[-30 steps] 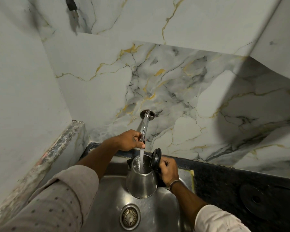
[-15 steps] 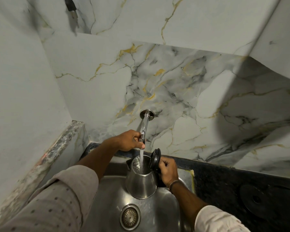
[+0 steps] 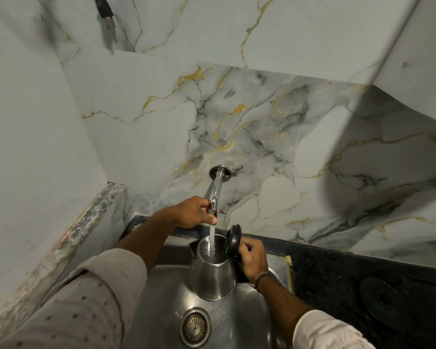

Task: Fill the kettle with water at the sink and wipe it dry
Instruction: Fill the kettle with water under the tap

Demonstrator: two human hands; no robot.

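A steel kettle [image 3: 212, 278] hangs upright over the steel sink [image 3: 161, 298], its black lid [image 3: 233, 239] flipped open. My right hand [image 3: 253, 258] is shut on the kettle's black handle on its right side. A chrome tap [image 3: 216, 190] juts from the marble wall, and a stream of water [image 3: 212, 238] falls from it into the kettle's mouth. My left hand [image 3: 194, 212] grips the tap's end at the spout.
The sink drain [image 3: 195, 327] lies below the kettle. A dark granite counter [image 3: 337, 273] runs to the right, with a round black kettle base [image 3: 385, 299] on it. A speckled stone ledge [image 3: 86, 230] borders the sink on the left. Marble walls close in behind.
Almost nothing differs. Water keeps running into the kettle, and both hands stay where they were.
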